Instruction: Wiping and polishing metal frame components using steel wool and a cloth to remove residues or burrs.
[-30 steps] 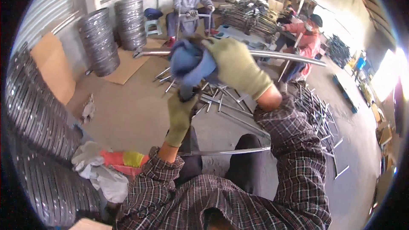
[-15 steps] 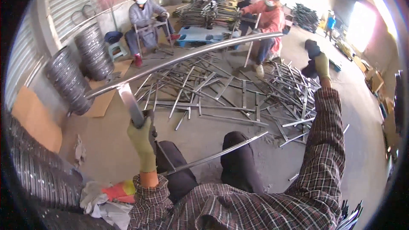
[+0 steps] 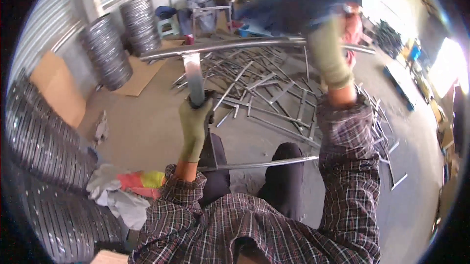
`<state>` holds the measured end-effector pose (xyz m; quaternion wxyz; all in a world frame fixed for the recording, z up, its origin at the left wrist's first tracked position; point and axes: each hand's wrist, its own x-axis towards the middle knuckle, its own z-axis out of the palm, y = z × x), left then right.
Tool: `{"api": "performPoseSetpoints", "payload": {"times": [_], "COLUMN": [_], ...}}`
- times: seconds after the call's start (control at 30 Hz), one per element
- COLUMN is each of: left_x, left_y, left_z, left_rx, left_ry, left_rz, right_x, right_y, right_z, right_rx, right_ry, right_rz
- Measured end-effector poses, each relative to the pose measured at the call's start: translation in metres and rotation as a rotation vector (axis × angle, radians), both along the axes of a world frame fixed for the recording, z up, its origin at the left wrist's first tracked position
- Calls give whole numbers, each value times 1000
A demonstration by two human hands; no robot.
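Note:
My left hand (image 3: 194,124), in an olive glove with a dark palm, is wrapped round the flat crosspiece of a metal tube frame (image 3: 235,45). The frame's long, slightly bowed tube runs across in front of me, and a second tube (image 3: 267,163) lies low over my knees. Raised at the right is my right hand (image 3: 332,53), in a similar glove, with a dark blue bundle (image 3: 293,4) that looks like a cloth. Motion smears the bundle and hides the fingers. The hand is over the right part of the long tube and covers some of it.
Loose metal frames (image 3: 274,90) are heaped on the floor ahead. Stacks of dark metal rings (image 3: 46,141) stand at my left, beside a grey rag (image 3: 112,193) and a red-yellow glove (image 3: 142,181). A seated co-worker (image 3: 208,0) holds another frame; a second is mostly hidden behind the bundle.
My right hand has swung from far right inward to the tube, bringing the dark cloth along. The frame has levelled, with my left hand still gripping it. The view has shifted.

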<state>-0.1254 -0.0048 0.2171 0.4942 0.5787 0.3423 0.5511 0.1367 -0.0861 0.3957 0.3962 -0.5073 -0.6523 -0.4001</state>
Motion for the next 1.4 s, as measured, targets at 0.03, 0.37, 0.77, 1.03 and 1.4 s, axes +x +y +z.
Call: {"api": "performPoseSetpoints", "payload": {"times": [0.03,0.37,0.77,1.03,1.4], "left_x": [-2,-9,-10,-6,1], "left_y": [-5,-5,-4,-3,-19], "left_z": [-1,-9,6,-15,5], "left_rx": [-26,48,-128,-31,-41], "left_ry": [-35,33,-68,-166,-46], "left_rz": [-2,113,-26,-53,-24], "right_x": [-47,-96,195,-40,218], "right_y": [9,28,-104,8,-134], "right_z": [2,-7,-6,-36,-33], "right_rx": [-183,-387,-416,-203,-221], "right_ry": [29,-493,-119,-414,-246], "right_rz": [207,190,-613,-158,-657]}}
